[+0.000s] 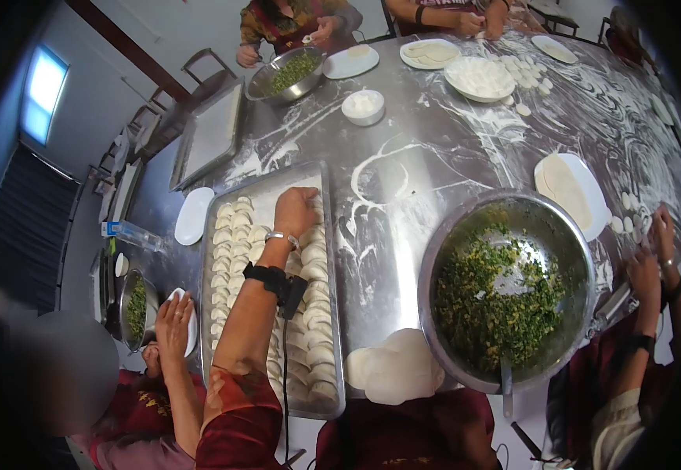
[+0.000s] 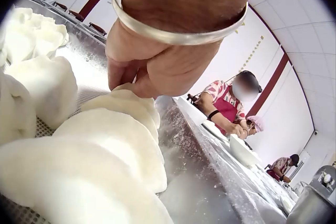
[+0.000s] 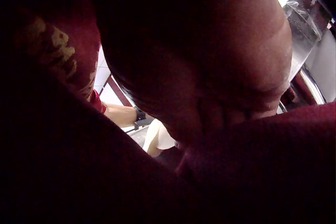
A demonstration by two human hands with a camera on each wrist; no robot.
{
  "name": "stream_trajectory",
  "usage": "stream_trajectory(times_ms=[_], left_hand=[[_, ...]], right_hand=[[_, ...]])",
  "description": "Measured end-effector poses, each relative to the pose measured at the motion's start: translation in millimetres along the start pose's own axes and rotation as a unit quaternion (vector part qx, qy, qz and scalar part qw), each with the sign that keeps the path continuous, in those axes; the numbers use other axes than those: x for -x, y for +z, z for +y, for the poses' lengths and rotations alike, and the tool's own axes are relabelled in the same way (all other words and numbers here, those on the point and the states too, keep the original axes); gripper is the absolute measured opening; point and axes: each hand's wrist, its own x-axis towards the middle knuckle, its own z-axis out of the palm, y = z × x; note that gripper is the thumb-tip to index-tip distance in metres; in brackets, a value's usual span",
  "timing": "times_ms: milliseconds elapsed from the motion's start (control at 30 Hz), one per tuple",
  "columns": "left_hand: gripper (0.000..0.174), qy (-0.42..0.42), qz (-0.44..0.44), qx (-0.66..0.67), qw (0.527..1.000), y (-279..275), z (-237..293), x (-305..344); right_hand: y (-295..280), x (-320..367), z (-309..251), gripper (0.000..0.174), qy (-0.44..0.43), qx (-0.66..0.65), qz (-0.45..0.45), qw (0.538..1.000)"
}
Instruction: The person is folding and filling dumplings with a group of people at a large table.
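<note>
My left hand [image 1: 296, 210] reaches into the far right corner of a metal tray [image 1: 266, 196] holding rows of pale folded dumplings [image 1: 318, 317]. The left wrist view shows the fingers of this hand [image 2: 152, 66] pinching a dumpling [image 2: 128, 88] at the far end of the row along the tray's right wall. Closer dumplings [image 2: 110, 134] overlap behind it. My right hand [image 3: 226, 61] is low against dark red cloth [image 3: 262, 150] in the dim right wrist view. The cloth hides its fingertips, so I cannot tell how they lie.
A big steel bowl of chopped green filling [image 1: 497, 305] stands right of the tray, with a spoon handle [image 1: 506, 384] at its rim. Round dough wrappers [image 1: 395, 368] lie between them. Another person's hand [image 1: 173, 325] is close on the left. More people work around the floured table [image 1: 387, 211].
</note>
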Motion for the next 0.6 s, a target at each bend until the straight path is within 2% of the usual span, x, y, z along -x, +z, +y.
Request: stream_trajectory(times_ms=[33, 67, 100, 133, 167, 200, 233, 333, 367, 533, 600], left_hand=[[0.045, 0.023, 0.011, -0.002, 1.0, -1, 2, 2], [0.043, -0.025, -0.012, 0.024, 0.999, -1, 5, 2], [0.039, -0.009, 0.006, 0.029, 1.0, 8, -5, 1], [0.037, 0.017, -0.036, 0.018, 0.999, 5, -8, -1], [0.036, 0.059, 0.016, 0.079, 0.995, 20, -31, -6], [0.037, 0.004, -0.021, 0.048, 0.999, 5, -12, -3], [0.038, 0.088, 0.075, -0.02, 0.993, 6, -20, 0], [0.04, 0.059, 0.107, 0.115, 0.986, -29, 14, 32], [0.038, 0.071, 0.121, 0.146, 0.979, -38, 23, 45], [0.035, 0.112, 0.037, 0.28, 0.953, -78, 91, 174], [0.031, 0.127, 0.058, 0.317, 0.938, -72, 109, 232]], right_hand=[[-1, 0, 0, 0.027, -0.006, 0.007, 0.003, 1.0], [-1, 2, -2, 0.027, -0.013, 0.015, 0.003, 1.0], [0, 1, -3, 0.027, -0.013, 0.025, 0.011, 1.0], [0, 6, -3, 0.028, -0.011, 0.038, 0.015, 0.999], [-2, 10, -4, 0.029, -0.012, 0.052, 0.019, 0.998], [-6, 9, -9, 0.031, -0.02, 0.067, 0.025, 0.997], [-13, 4, -21, 0.031, -0.01, 0.041, 0.032, 0.999], [-28, -14, -56, 0.033, -0.014, -0.003, 0.061, 0.998], [-27, -18, -59, 0.033, -0.03, 0.005, 0.071, 0.997], [-13, -56, -83, 0.036, -0.17, 0.122, 0.13, 0.969], [5, -74, -70, 0.038, -0.199, 0.16, 0.136, 0.957]])
